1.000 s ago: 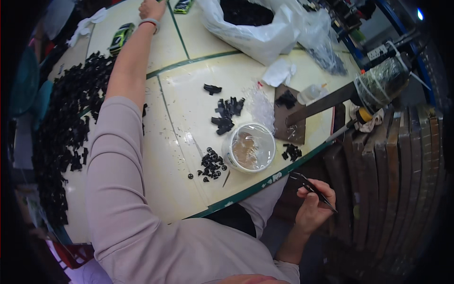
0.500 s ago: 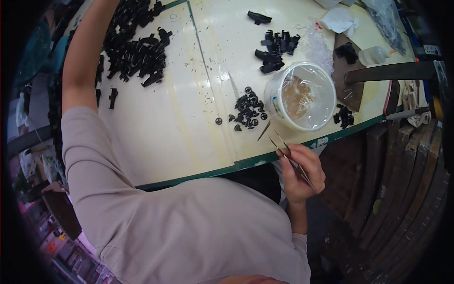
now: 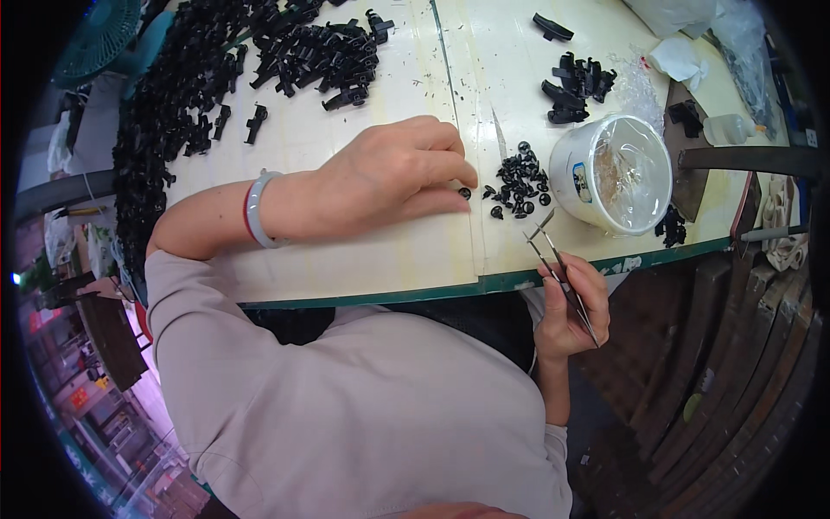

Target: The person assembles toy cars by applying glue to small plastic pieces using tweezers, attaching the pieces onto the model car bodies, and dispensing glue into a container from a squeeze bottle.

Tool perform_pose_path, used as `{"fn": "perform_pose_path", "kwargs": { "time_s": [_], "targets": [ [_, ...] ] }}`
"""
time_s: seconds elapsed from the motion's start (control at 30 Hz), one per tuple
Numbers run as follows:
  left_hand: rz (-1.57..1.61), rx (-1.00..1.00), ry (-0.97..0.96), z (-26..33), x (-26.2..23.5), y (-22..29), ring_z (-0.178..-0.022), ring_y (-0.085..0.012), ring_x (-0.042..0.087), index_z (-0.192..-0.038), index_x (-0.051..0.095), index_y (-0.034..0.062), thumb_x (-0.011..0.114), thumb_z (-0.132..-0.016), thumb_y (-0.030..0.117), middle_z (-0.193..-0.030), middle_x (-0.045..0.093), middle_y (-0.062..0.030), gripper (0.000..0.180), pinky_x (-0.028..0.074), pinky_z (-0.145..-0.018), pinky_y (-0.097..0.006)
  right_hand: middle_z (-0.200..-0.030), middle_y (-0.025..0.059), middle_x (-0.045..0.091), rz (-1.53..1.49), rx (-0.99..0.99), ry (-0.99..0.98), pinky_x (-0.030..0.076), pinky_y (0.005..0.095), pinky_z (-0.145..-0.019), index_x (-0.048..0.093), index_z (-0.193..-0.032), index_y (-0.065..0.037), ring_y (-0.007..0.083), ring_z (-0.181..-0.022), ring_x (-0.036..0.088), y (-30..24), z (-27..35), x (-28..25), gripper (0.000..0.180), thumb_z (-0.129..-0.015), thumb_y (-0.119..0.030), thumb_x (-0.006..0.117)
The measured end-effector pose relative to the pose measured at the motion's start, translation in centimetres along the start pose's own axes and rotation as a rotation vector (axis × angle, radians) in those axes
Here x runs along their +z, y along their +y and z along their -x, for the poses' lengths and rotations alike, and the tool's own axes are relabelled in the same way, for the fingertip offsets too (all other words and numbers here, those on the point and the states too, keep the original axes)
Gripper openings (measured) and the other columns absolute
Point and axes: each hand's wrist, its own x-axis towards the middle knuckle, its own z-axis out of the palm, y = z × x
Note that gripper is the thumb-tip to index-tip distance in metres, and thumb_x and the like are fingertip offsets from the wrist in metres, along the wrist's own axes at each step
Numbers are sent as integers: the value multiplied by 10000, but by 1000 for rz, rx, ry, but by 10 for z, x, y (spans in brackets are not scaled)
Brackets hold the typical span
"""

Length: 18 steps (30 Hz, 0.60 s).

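Observation:
My left hand (image 3: 393,177) reaches across the table, its thumb and fingertips closed about a small black round part (image 3: 465,194). That part lies just left of a loose pile of similar small black parts (image 3: 520,183). At the table's front edge my right hand (image 3: 572,307) holds metal tweezers (image 3: 562,281). Their tips point up toward the pile, apart from each other, with nothing between them. Close beyond the tweezers lies a dark thin blade-like piece (image 3: 542,224). A white plastic tub (image 3: 575,177), lined with clear film, stands to the right of the pile.
Heaps of black plastic clips (image 3: 316,56) cover the far left. A smaller group of black pieces (image 3: 579,85) lies beyond the tub. On the right are a small translucent bottle (image 3: 728,130), crumpled white paper (image 3: 679,60) and a dark metal bar (image 3: 743,158). The green table edge (image 3: 389,296) runs before me.
My left hand has come from the far-left heap to the lone round part beside the pile. The whole view has shifted, while my right hand still holds the tweezers.

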Motion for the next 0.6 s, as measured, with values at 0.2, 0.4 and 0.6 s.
{"fn": "perform_pose_path", "kwargs": {
  "time_s": [0.2, 0.4, 0.6],
  "targets": [
    [675, -475, -110, -5, -13, 16, -667, -128, 578, -916, 633, 16, 650, -802, 75, -795, 618, -66, 129, 467, -586, -231, -964, 211, 606, 49, -177, -15, 571, 320, -663, 548, -934, 11, 260, -761, 657, -21, -7, 1, 276, -714, 25, 715],
    [1749, -851, -118, -4, 1, 26, -747, -155, 663, -978, 603, -38, 557, -885, 124, -928, 650, -146, 193, 549, -694, -208, -972, 174, 599, 33, -426, -170, 572, 339, -657, 579, -929, -1, 286, -789, 646, -33, -19, 5, 346, -634, 25, 759],
    [1788, -900, -142, -6, 7, 37, -841, -187, 652, -979, 589, -19, 535, -899, 136, -961, 641, -156, 183, 546, -731, -230, -958, 173, 603, 123, -595, -223, 585, 347, -675, 579, -920, 34, 279, -797, 648, -39, -23, 8, 334, -639, 19, 760]
  ]
}}
